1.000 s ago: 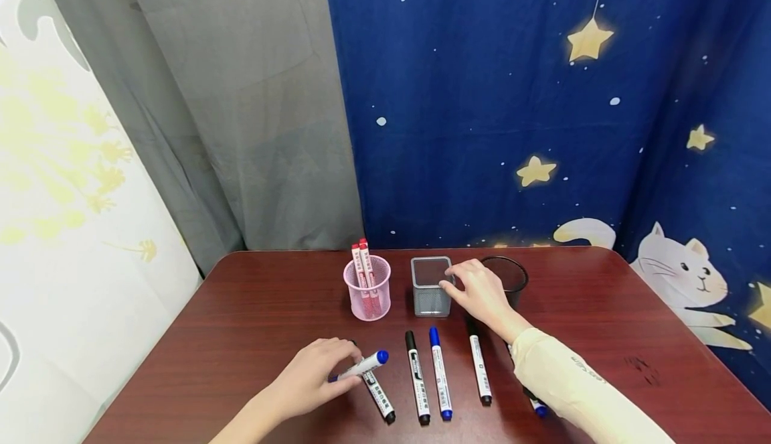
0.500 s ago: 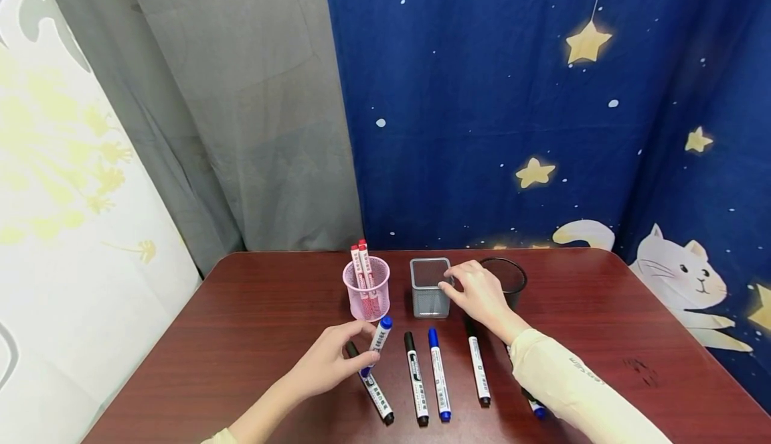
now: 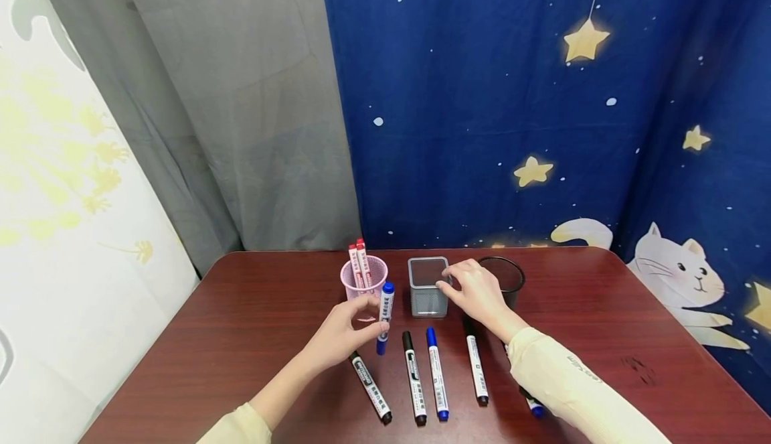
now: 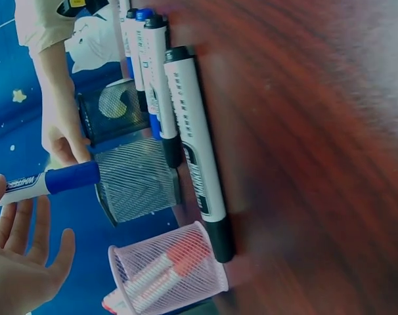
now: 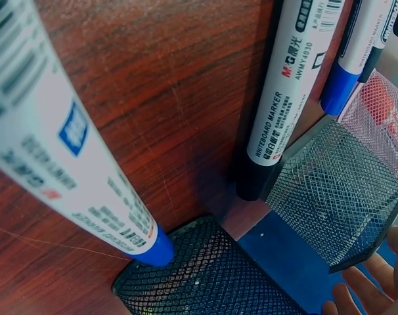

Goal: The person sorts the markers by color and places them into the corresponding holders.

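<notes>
My left hand pinches a blue whiteboard marker between thumb and fingers. The marker stands nearly upright in the air, blue cap up, in front of the pink mesh pen cup with red markers in it. My right hand is at the right rim of the square grey mesh pen holder, its fingers loosely bent; whether they touch the rim I cannot tell. In the right wrist view some fingers show just past that holder's rim. No pen shows inside the grey holder.
Below the hands lie a black marker, another black marker, a blue marker and a further black marker. A blue marker is partly under my right sleeve. Behind my right hand stands a black mesh holder.
My left hand has moved forward and right, lifting the blue marker and turning it from nearly flat to nearly upright. My right hand has stayed at the grey holder.
</notes>
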`<state>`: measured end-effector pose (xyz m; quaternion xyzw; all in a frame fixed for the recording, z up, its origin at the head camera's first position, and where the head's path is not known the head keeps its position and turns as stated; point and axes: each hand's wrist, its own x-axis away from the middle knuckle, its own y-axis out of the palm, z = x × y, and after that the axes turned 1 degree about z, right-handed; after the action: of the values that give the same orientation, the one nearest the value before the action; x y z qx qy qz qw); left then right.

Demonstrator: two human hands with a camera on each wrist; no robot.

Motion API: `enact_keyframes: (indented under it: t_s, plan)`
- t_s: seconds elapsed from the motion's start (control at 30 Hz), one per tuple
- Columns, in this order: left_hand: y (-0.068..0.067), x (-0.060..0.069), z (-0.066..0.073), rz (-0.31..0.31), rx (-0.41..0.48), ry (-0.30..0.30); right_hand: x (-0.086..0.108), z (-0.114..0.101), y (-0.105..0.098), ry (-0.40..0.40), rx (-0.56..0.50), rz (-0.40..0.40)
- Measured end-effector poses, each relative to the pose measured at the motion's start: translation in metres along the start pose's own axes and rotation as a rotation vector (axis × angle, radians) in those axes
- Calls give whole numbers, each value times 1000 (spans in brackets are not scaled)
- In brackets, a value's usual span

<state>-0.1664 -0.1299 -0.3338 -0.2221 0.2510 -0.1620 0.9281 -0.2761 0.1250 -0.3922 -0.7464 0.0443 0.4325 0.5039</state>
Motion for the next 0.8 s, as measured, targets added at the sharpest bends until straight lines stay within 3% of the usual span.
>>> enact_keyframes:
  t_s: [0.27, 0.37, 0.6, 0.7, 0.8]
  plan:
    - [7, -22, -18, -1, -12, 4, 0, -1, -1, 15, -8, -14]
    - [9, -29, -15, 7, -15, 6, 0, -1, -2, 16, -9, -12]
    - [7, -42, 26, -9, 29, 5, -1, -1, -2, 24, -15, -16]
    - [7, -49, 23, 1, 35, 32, 0, -1, -2, 29, -15, -19]
    - [9, -57, 9, 19, 32, 42, 0, -1, -2, 29, -16, -22]
